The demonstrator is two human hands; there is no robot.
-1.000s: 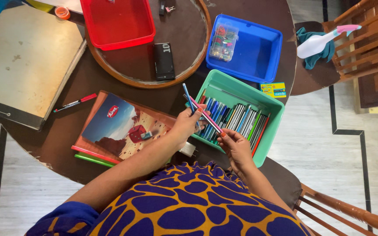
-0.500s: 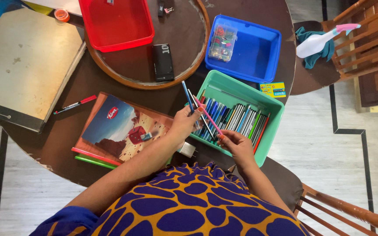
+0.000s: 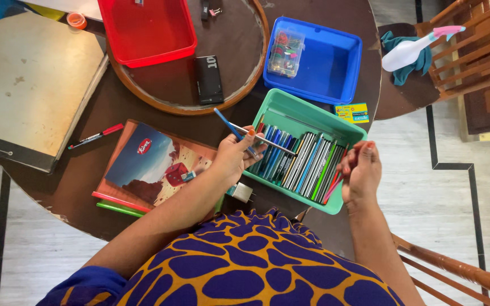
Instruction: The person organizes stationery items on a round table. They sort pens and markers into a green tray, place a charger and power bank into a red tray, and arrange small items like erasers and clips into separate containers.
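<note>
The right hand (image 3: 360,170) is now sitting at the right end of the green tray (image 3: 290,106), having swung away from the left hand, where half a second ago it was pinching the lower end of a pink pen. Its fingers are curling closed around that pink pen (image 3: 336,184), which is now pointing down into the tray beside the red ones at the end of the row. The left hand (image 3: 235,156) is staying at the tray's left edge, over the corner of the notebook (image 3: 154,167), fingers closed around what look like two pens: a blue pen (image 3: 226,123) sticking up and to the left, and a silvery grey pen (image 3: 267,141) lying across the row of pens (image 3: 299,161) in the tray. So one pen has been separated from the bunch and carried to the far end, which suggests the pens are being sorted by colour, with two still waiting in the left hand. The blue tray (image 3: 336,68) and red tray (image 3: 143,28) beyond are lying untouched.
</note>
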